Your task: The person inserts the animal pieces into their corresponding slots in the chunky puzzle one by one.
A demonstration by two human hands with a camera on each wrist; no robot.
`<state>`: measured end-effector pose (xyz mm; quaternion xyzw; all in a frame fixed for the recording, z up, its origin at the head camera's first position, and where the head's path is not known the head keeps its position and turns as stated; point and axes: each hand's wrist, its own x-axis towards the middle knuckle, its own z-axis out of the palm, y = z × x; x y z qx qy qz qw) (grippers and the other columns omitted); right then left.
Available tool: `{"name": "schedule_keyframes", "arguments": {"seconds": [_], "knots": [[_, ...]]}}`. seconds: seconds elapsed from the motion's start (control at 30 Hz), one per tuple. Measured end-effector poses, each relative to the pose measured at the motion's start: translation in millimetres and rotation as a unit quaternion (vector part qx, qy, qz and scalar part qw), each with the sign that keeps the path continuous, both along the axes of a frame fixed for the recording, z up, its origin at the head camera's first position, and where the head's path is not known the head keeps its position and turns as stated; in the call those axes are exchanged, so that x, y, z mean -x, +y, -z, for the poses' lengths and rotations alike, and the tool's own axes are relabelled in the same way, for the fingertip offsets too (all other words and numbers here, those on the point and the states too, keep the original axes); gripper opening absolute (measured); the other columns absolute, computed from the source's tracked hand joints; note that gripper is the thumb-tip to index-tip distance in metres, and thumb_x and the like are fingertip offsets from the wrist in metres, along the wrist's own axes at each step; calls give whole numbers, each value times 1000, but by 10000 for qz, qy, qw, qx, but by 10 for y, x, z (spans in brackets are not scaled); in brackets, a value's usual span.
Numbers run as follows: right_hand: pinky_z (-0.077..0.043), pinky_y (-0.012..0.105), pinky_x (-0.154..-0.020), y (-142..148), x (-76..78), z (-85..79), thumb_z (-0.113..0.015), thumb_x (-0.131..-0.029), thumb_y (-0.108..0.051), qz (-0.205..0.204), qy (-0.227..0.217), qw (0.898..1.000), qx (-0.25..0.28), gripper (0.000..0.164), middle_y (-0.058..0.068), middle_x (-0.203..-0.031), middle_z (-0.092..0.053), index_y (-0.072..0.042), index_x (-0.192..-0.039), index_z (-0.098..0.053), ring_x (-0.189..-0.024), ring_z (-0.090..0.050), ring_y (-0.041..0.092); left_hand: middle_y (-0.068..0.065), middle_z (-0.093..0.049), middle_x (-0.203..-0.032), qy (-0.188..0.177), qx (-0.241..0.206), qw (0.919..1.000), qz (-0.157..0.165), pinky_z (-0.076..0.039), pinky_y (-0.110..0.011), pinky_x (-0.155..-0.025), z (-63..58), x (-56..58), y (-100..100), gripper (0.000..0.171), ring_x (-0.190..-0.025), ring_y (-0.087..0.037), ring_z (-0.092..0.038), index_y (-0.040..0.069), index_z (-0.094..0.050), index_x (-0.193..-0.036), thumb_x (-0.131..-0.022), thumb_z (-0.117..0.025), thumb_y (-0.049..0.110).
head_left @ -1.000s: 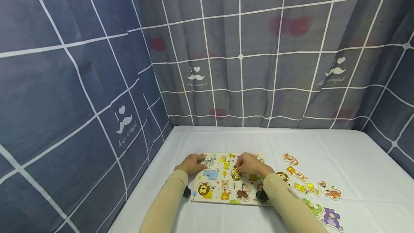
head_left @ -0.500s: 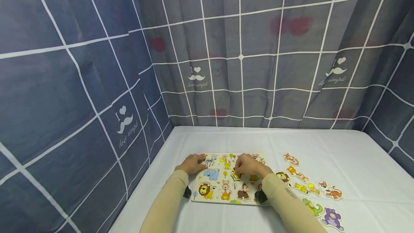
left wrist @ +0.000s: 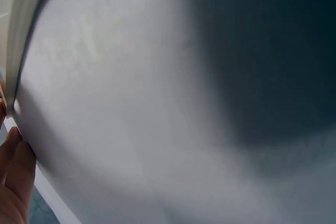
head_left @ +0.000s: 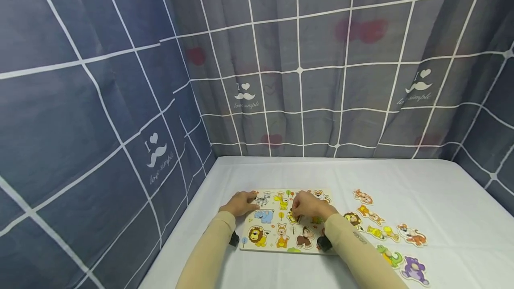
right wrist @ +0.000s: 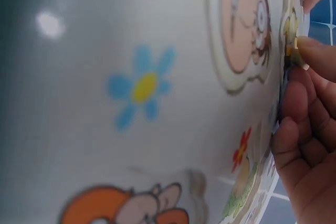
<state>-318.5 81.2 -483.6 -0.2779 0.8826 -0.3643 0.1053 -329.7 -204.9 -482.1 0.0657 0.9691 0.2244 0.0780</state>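
The thumb and fingertips of the right hand point(head_left: 310, 204) were closed on a small yellow-and-dark animal piece point(head_left: 294, 216), close to the middle of the puzzle board point(head_left: 268, 247). Whether the piece lay flush in its recess or sat just proud of it, I could not tell. The left hand point(head_left: 239, 203) rested at the board's ten o'clock edge, thumb and forefinger apart, touching the board, apparently steadying it. The pictured lion point(head_left: 257, 236) showed at about eight o'clock on the board.

The step in hand looked like fitting that piece into its outline; the next move seemed to call for a slight turn and a light press, with the left hand keeping the board from sliding.

Farther out, on the desk point(head_left: 305, 171), loose pieces lay off the board between two and four o'clock, among them a tiger point(head_left: 412, 235), a green crocodile point(head_left: 389, 257) and a purple animal point(head_left: 415, 270).
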Motion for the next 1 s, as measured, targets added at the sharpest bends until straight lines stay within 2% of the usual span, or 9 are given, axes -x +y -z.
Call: {"name": "schedule_keyframes", "arguments": {"seconds": [0.07, 0.13, 0.33, 0.8, 1.0], "knots": [[-41, 26, -54, 1, 5, 3, -74, -86, -2, -39, -64, 10000, 12, 17, -4, -69, -65, -8, -70, -71, -55, -47, 10, -14, -54, -148, 0, 11, 10000, 35, -37, -56, -116, -4, -5, 3, 57, -140, -37, -46, 16, -62, -139, -89, -75, 40], [-39, 23, -52, 2, 4, 2, -74, -86, -3, -18, -83, 10000, -20, 17, -4, -69, -65, -9, -70, -72, -56, -47, 10, -14, -54, -148, 15, 40, 10000, 53, -38, -55, -116, -5, -8, 8, 57, -139, -36, -47, 17, -62, -139, -89, -75, 40], [-41, 23, -53, 11, -4, -15, -76, -85, -4, 100, -132, 9998, -143, 16, -3, -71, -67, -9, -71, -72, -57, -49, 10, -13, -53, -149, -49, 3, 10000, 7, -37, -54, -117, -19, -31, 35, 57, -140, -35, -46, 18, -61, -140, -90, -74, 40], [-37, 22, -51, 16, 22, -61, -72, -86, -2, 29, -141, 9999, -39, 20, -4, -66, -60, -7, -68, -68, -53, -43, 9, -10, -55, -148, -72, 14, 9997, -239, -37, -53, -117, -53, -8, 51, 59, -140, -33, -47, 19, -60, -141, -88, -75, 42], [-37, 23, -52, -7, 17, -51, -71, -86, 0, -51, -115, 9999, -33, 19, -3, -64, -60, -5, -68, -69, -52, -42, 10, -11, -53, -149, -127, 51, 9995, -276, -37, -54, -117, -27, -15, 27, 59, -141, -34, -46, 20, -60, -141, -88, -75, 43]]}}
